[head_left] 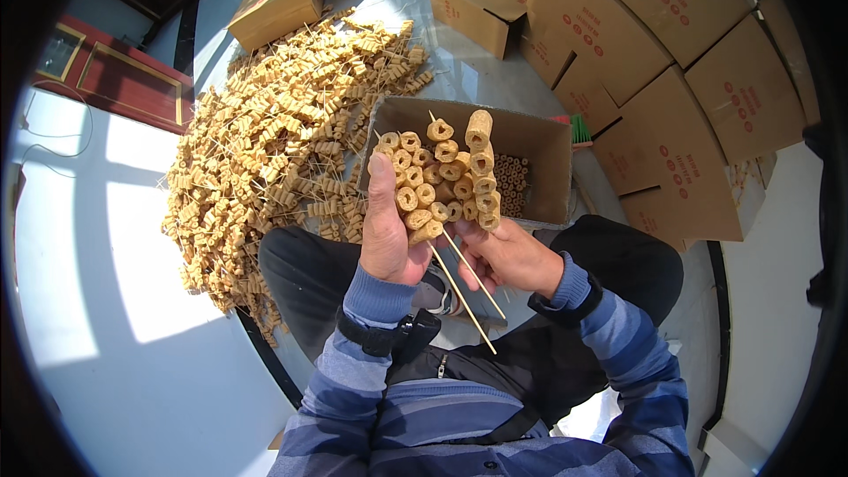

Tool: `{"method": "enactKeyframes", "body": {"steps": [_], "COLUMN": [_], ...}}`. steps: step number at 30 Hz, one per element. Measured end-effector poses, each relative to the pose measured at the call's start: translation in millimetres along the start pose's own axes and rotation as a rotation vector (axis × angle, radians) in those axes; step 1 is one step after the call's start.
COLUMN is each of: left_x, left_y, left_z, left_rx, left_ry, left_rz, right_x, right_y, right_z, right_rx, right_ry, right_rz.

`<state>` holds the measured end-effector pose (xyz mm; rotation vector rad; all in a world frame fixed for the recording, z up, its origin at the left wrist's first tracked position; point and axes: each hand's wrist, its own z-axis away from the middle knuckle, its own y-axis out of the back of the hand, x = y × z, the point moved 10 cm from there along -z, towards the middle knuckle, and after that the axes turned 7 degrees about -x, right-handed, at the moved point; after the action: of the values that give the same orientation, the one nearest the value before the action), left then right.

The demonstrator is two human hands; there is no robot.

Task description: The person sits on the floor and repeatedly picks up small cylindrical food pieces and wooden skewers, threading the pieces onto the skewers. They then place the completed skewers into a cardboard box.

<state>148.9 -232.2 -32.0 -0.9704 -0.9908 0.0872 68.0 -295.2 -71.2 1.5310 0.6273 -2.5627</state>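
Observation:
A bunch of skewers threaded with tan, hollow, ring-like food pieces is held up in front of me. My left hand is closed round its left side, thumb pointing up and the other fingers hidden behind. My right hand is closed at the lower right of the bunch, by one upright food skewer; its fingertips are partly hidden. Thin bare stick ends poke out below, between my hands. Just behind the bunch stands an open cardboard box with more of these pieces packed inside.
A large heap of loose food skewers covers the floor to the left. Closed cartons are stacked at the right, with more cartons at the back. A green brush lies by the box's right side. My bent legs flank the box.

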Motion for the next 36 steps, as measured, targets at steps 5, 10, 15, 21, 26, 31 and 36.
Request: {"method": "enactKeyframes", "body": {"steps": [5,10,15,21,26,31,36], "left_x": [5,0,-5,-8,-12,-21,-24], "left_y": [1,-4,0,-3,-7,-13,-18], "left_z": [-1,-2,1,1,2,2,7], "left_rx": [-0.051,-0.112,-0.095,-0.268,-0.315,-0.322,-0.359], "left_ry": [-0.043,0.033,0.063,0.071,-0.001,0.040,0.050], "left_rz": [-0.039,-0.039,0.101,0.210,0.235,0.147,0.270], "right_x": [-13,-8,-3,-5,-4,-2,2], "right_y": [3,-6,-7,-28,-33,-42,-50], "right_z": [6,10,14,22,29,38,42], "right_rx": [0.008,-0.233,-0.317,-0.532,-0.619,-0.749,-0.820], "right_ry": [0.056,-0.069,-0.080,-0.096,-0.166,-0.233,-0.267], "right_rz": [-0.090,-0.079,-0.192,-0.359,-0.398,-0.420,-0.491]}}
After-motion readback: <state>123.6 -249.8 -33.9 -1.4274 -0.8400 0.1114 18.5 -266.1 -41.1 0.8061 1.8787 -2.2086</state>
